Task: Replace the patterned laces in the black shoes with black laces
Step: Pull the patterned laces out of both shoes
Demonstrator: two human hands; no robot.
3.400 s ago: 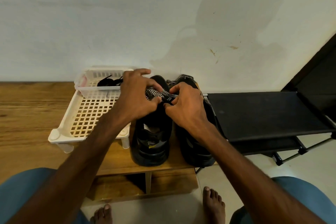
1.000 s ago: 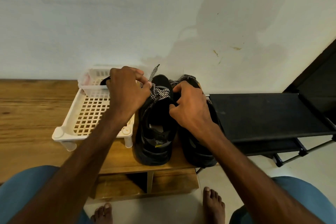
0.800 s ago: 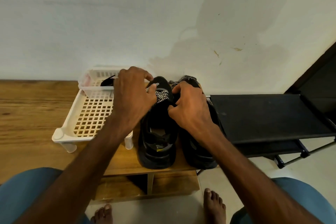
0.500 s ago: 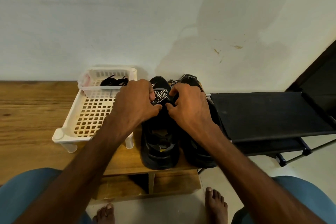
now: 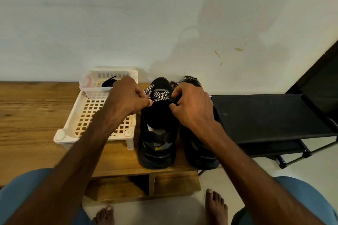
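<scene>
**Progress – hands split apart again**

Half a second ago both hands were bunched together over the tongue; now they sit apart and the crossings show, so I'd guess another row is being worked loose. Left hand (image 5: 126,98) pinches the patterned lace (image 5: 159,95) between thumb and forefinger. Right hand (image 5: 192,106) is curled tight, pinching the black shoe (image 5: 157,144) at its right eyelet edge, I think. Shoe stands on the wooden bench (image 5: 33,115) beside the white basket (image 5: 63,136) – only toe-end rows look threaded. Black laces (image 5: 108,84) wait in the basket.
</scene>
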